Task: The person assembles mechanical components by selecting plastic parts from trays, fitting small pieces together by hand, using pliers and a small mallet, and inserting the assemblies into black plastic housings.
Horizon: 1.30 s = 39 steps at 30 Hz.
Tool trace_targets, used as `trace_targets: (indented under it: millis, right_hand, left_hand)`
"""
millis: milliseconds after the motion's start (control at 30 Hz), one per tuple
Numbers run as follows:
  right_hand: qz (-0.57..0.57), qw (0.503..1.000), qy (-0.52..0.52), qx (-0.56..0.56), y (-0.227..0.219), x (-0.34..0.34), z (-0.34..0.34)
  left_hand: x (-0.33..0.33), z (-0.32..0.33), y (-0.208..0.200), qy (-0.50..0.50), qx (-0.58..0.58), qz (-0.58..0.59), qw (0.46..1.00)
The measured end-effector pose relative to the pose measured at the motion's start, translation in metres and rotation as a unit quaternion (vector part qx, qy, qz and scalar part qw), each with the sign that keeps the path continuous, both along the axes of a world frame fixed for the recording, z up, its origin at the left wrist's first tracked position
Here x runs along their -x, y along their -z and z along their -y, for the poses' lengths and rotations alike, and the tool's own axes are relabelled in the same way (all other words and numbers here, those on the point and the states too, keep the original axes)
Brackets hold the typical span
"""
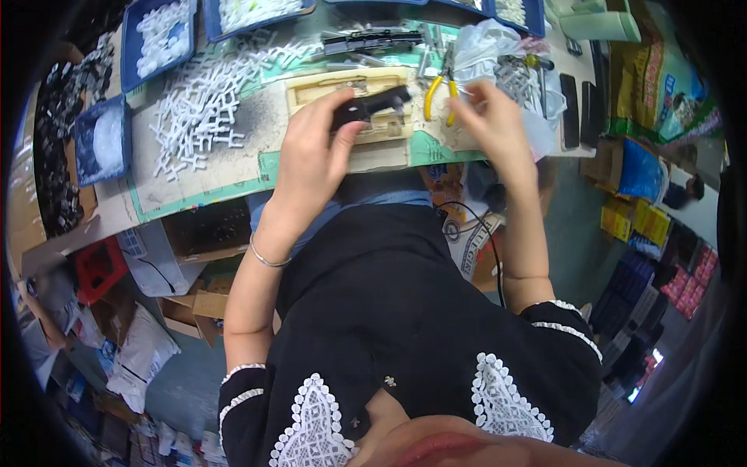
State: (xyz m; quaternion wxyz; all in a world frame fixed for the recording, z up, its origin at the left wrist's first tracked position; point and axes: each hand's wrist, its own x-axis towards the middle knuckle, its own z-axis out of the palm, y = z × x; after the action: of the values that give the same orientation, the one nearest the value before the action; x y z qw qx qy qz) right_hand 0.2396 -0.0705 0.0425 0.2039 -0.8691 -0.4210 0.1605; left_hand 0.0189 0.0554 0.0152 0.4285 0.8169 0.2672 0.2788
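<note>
My left hand (315, 148) is closed round a long black plastic part (372, 107), thumb on its near side. The part is tilted, its far end up to the right, above a cream rectangular fixture (307, 84) on the bench. To the right, my right hand (498, 124) hovers with fingers half curled and apart. No object shows between them. Its fingertips are close beside pliers with yellow handles (430, 97); whether they touch the handle I cannot tell. A clear plastic bag (478, 45) lies just beyond that hand.
White branched plastic pieces (198, 109) are heaped on the left of the bench. Blue bins (158, 39) with white parts line its back and left. Another black part (372, 40) lies behind the fixture. Metal pieces (517, 78) lie at right, beside dark flat bars (570, 110).
</note>
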Motion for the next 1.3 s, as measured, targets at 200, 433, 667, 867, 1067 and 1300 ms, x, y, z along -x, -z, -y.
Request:
trace_targets:
  millis: [200,433,667,867,1067,1300]
  right_hand:
    - [0.064,0.996,-0.030,0.054,0.010,0.003,-0.021]
    - [-0.096,0.991,0.060,0.076,0.013,0.002,-0.015]
    - [-0.633,0.747,0.001,-0.203,-0.005,0.011,0.009]
    - [-0.381,0.908,-0.165,-0.059,-0.027,0.062,-0.007]
    - [-0.230,0.941,-0.200,-0.145,-0.029,0.085,-0.015]
    - [-0.104,0.959,-0.241,-0.105,-0.024,0.087,-0.014]
  left_hand:
    - [-0.008,-0.002,-0.007,-0.023,0.338,0.172,0.925]
    - [-0.002,0.000,-0.015,-0.005,0.466,0.173,0.868]
    - [0.005,0.008,-0.019,-0.014,0.508,0.203,0.837]
    - [0.002,0.012,-0.028,-0.083,0.050,0.089,0.991]
    - [0.001,0.007,-0.021,-0.112,-0.174,0.090,0.974]
    - [0.016,0.010,-0.021,-0.037,0.093,0.109,0.989]
